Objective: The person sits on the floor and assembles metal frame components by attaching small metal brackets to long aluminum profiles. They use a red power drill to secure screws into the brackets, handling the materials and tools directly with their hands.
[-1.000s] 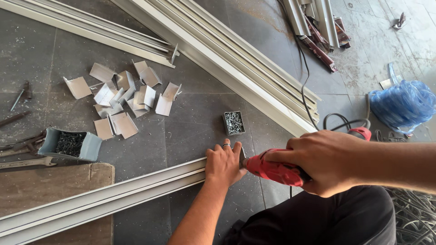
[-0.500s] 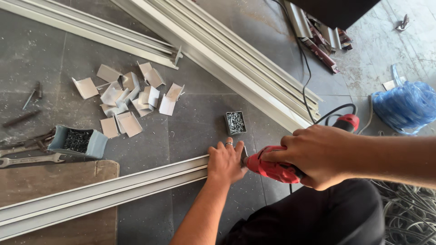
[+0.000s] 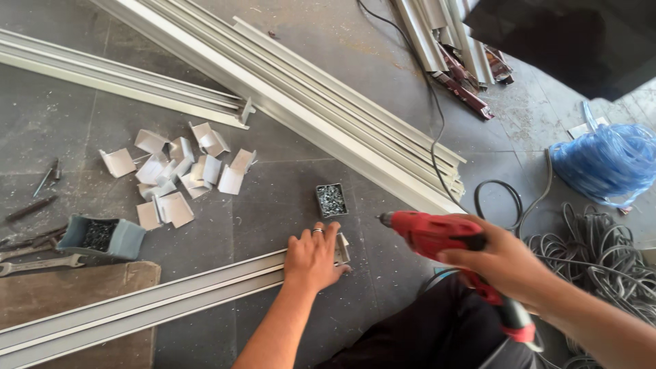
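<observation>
My left hand (image 3: pixel 313 258) presses flat on the end of a long pale aluminium profile (image 3: pixel 143 305) lying on the dark floor, covering a small bracket at its tip. My right hand (image 3: pixel 502 263) grips a red corded electric drill (image 3: pixel 437 234), held in the air to the right of the profile's end, its bit pointing left and clear of the metal. Just beyond my left hand sits a small square box of screws (image 3: pixel 332 199).
A pile of bent metal corner brackets (image 3: pixel 179 171) lies at the left. A grey box of dark screws (image 3: pixel 101 236) and a spanner (image 3: pixel 37 264) sit at far left. Long profiles (image 3: pixel 307 96) run diagonally behind. Coiled cable (image 3: pixel 594 253) and a blue bag (image 3: pixel 608 160) at right.
The drill has pulled back to the right, away from the profile's end where its tip sat beside my left hand. My left hand stays on the profile.
</observation>
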